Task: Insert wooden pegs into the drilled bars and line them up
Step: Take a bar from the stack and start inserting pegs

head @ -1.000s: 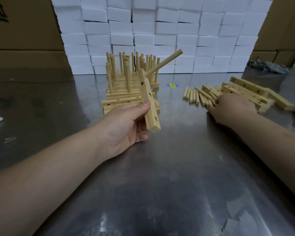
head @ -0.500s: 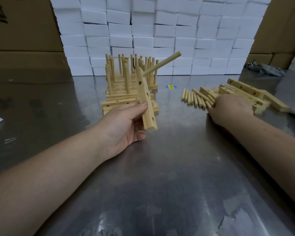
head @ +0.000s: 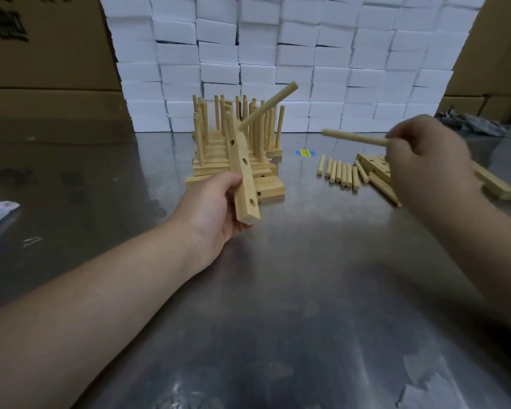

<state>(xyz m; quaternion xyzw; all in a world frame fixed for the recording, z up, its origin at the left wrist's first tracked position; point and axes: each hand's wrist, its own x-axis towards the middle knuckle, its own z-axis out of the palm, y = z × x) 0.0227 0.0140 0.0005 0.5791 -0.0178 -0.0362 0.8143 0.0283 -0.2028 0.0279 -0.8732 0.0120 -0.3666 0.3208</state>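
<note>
My left hand (head: 212, 203) grips a drilled wooden bar (head: 244, 178) above the metal table, tilted on end, with one peg (head: 267, 106) stuck in its top hole and three holes open. My right hand (head: 425, 154) is lifted above the table and pinches a loose peg (head: 353, 137) that points left toward the bar. A row of loose pegs (head: 340, 172) lies on the table below that hand. Behind the held bar stands a stack of bars with upright pegs (head: 233, 143).
Unpegged drilled bars (head: 375, 165) lie at the right, partly behind my right hand. White foam blocks (head: 292, 54) form a wall at the back, with cardboard boxes (head: 42, 54) on both sides. A blue-yellow sticker (head: 305, 152) marks the table.
My right hand has lifted off the peg pile with one peg pinched and moved up and left. The left hand keeps the bar in nearly the same place.
</note>
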